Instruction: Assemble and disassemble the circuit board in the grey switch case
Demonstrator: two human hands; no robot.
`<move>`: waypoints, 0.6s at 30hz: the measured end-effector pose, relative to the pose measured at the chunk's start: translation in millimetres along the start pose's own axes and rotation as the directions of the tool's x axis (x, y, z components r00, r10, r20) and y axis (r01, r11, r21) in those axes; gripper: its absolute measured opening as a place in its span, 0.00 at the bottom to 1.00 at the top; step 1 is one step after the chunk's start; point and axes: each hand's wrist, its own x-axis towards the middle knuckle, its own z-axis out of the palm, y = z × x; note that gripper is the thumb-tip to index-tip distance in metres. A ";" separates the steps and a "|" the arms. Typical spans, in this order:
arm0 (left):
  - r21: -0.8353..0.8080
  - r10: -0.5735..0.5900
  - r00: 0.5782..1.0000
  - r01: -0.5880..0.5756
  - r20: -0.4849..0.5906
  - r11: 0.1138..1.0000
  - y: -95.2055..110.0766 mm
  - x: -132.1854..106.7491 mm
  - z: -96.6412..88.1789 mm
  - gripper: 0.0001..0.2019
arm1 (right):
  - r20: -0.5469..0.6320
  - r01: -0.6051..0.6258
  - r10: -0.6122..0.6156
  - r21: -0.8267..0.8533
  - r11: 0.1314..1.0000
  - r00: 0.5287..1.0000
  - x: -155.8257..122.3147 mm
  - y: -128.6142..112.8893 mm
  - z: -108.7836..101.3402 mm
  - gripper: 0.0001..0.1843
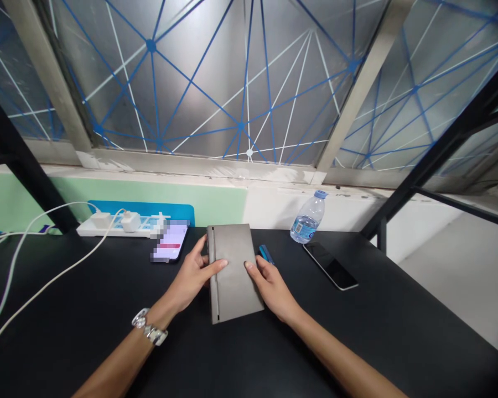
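Note:
A grey, flat notebook point(234, 276) is held between my two hands above the black desk, its long sides running away from me. My left hand point(195, 271) grips its left edge, thumb on the front cover and fingers behind. On the opposite edge, my right hand point(271, 284) holds it the same way, thumb resting on the cover. A dark slit runs down the cover near its left side. Just behind my right fingers lies a small blue object point(266, 254), partly covered, of a kind I cannot make out. A metal watch point(149, 327) circles my left wrist.
A lit phone point(172, 241) lies at the back left beside a white power strip point(120, 225) with plugs and trailing white cables point(62, 265). Toward the right are a water bottle point(308, 218) and a dark phone point(331, 266). Black frame bars point(440, 132) slope up at the desk's sides.

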 end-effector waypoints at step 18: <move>0.144 0.228 0.970 -0.215 -0.080 0.966 6.9 4.4 1.4 0.28 | 0.346 -0.173 0.061 0.301 0.938 0.936 -10.0 -25.9 -4.7 0.38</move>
